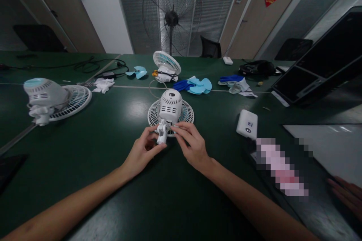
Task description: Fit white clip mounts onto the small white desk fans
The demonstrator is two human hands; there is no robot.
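A small white fan [171,110] lies face down on its grille in the middle of the dark green table [93,150], motor housing up. Its white bracket [162,132] sticks out toward me. My left hand [143,151] is closed on the bracket from the left, thumb and fingers pinching it. My right hand [192,144] is closed on the same bracket from the right, fingertips pressed against the base of the motor housing.
A second fan [52,98] lies at the left, a third [166,66] stands further back. Blue fan blades [198,86], gloves [233,80] and cables [93,64] lie across the far side. A white power bank [247,124] is at right, a laptop [319,71] beyond. Another person's fingers [346,194] rest at the right edge.
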